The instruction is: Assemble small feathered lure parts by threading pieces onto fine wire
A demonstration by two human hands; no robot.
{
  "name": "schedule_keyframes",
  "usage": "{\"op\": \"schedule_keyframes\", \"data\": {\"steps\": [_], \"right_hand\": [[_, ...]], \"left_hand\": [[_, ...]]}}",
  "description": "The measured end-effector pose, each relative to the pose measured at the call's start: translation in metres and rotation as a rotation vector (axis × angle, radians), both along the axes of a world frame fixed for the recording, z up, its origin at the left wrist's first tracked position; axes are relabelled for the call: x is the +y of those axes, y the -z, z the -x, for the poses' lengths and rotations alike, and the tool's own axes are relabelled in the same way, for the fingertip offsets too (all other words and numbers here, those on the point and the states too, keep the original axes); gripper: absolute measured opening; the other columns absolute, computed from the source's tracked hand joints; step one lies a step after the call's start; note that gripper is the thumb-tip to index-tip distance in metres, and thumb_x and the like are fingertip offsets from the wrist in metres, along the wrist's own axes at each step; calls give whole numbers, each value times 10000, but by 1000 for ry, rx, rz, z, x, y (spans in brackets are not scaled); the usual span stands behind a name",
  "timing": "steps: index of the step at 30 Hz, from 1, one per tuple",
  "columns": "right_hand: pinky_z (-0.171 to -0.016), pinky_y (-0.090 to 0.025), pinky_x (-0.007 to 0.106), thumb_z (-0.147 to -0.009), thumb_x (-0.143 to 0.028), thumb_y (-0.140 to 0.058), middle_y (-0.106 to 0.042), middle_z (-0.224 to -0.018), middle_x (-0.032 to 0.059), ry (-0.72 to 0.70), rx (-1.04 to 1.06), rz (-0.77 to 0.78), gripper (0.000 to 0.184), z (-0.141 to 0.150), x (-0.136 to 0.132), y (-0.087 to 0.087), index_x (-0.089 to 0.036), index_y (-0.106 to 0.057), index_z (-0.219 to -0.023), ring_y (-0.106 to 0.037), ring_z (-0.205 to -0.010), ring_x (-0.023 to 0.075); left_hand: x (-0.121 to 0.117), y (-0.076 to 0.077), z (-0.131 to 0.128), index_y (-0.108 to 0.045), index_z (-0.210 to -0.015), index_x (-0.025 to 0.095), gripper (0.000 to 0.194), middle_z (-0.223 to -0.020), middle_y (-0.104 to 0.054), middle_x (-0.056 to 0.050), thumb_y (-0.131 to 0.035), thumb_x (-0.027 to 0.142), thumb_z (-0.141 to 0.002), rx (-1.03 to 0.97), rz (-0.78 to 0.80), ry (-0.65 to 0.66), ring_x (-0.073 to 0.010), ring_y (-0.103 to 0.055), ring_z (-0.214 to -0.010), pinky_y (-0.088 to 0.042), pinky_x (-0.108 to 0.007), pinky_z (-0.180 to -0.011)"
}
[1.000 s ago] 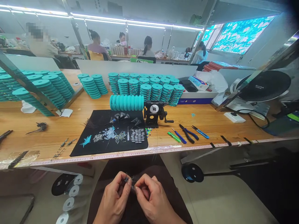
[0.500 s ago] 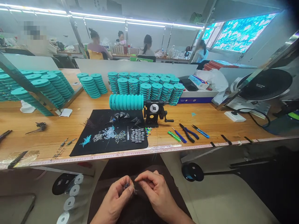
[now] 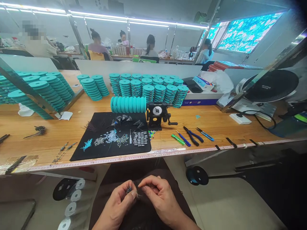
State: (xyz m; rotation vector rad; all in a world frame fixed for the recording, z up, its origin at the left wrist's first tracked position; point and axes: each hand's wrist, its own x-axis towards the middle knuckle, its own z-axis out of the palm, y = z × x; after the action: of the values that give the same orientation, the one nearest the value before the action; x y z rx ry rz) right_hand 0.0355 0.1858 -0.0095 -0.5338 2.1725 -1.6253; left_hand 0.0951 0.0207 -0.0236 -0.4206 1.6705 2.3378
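Observation:
Both my hands work low over my lap, below the wooden bench's [image 3: 216, 121] front edge. My left hand [image 3: 118, 204] is closed, pinching a small dark tuft of fine bristly pieces [image 3: 129, 189] between thumb and forefinger. My right hand [image 3: 160, 198] is closed too, its fingertips pinched right beside that tuft, on something too small to make out. The two hands almost touch. A dark brown apron [image 3: 141, 172] lies under them.
On the bench lie a black mat [image 3: 100, 151] with small metal parts, a black hand-crank winder [image 3: 157, 115] carrying a row of teal spools [image 3: 128, 104], stacks of teal spools [image 3: 148, 89], pliers and small tools [image 3: 192, 136]. Other people sit at far benches.
My right hand drew back a little from the left, its fingers lifting and re-pinching beside the tuft. Both hands sank slightly in view. Nothing on the bench moved.

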Motion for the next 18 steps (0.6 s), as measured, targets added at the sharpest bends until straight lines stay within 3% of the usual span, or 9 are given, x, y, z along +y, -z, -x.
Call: {"op": "schedule_keyframes", "data": {"steps": [5, 9, 12, 15, 18], "right_hand": [[-920, -357, 377, -891, -307, -615, -689, -722, -7, -4, -29, 41, 154, -2, -1, -1, -250, -755, -858, -596, -728, 181], [-719, -414, 305, -862, -347, -660, -672, -702, 16, 16, -118, 145, 175, -2, -4, 4, -215, -775, -859, -563, -671, 164], [-547, -331, 244, -837, -392, -695, -556, -629, -11, 25, -255, 210, 239, -3, -6, 10, -158, -743, -825, -430, -571, 114], [-490, -228, 230, -836, -382, -694, -376, -560, -68, 50, -291, 172, 262, -6, -8, 13, -139, -658, -746, -271, -524, 84], [-501, -260, 225, -856, -386, -661, -375, -590, -67, 100, -323, 231, 271, -8, -10, 11, -156, -580, -737, -296, -537, 88]], "left_hand": [[2, 5, -1, -498, -702, 179, 395, -638, -372, 62, -692, 511, -792, -11, -54, -2, -102, -241, -595, -274, -188, -526], [2, 10, -1, -493, -701, 177, 397, -640, -368, 60, -678, 513, -802, 15, -28, -19, -105, -253, -604, -281, -199, -545], [3, 9, 0, -469, -690, 185, 415, -626, -354, 67, -644, 538, -819, 36, 59, 23, -105, -249, -590, -264, -205, -533], [7, 1, 2, -467, -694, 189, 430, -608, -387, 65, -637, 566, -810, 18, 116, 71, -104, -281, -579, -282, -212, -543], [13, -6, 2, -475, -696, 191, 433, -616, -445, 44, -614, 582, -816, 10, 122, 88, -115, -336, -589, -310, -226, -559]]}}
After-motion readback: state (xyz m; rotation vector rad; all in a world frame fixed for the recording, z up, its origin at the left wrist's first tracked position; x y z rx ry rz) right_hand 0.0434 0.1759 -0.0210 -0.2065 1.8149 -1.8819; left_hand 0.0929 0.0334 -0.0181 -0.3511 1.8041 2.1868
